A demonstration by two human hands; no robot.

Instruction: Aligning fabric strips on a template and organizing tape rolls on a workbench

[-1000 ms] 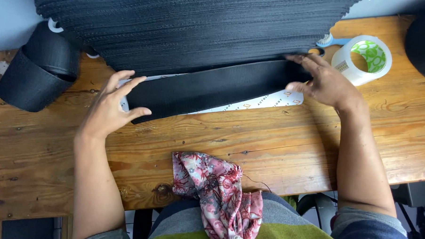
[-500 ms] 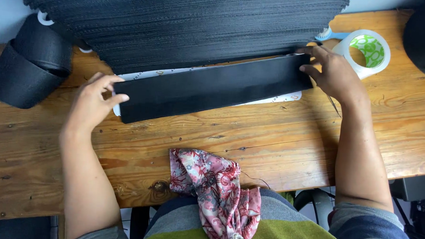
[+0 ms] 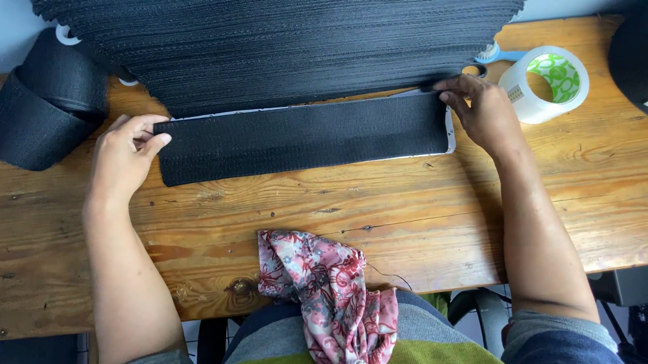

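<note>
Shifted up-left, black strip (image 3: pixel 304 137) lies crosswise, right end slightly higher

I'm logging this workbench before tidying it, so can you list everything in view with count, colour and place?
webbing strip: one, black, flat on the table centre, over a white ruler-like board whose edge shows at its right end
stack of cut strips: one big pile, black, along the far edge
webbing rolls: two, black, far left
tape roll: one, white with green inside, far right
scissors handle: one, blue, mostly hidden, beside the tape roll
dark round object: one, black, top right corner, cut off
patterned cloth: one, red and grey floral, hanging over the near table edge
table: one, brown wood
left hand: at the strip's left end
right hand: at the strip's right end
</note>
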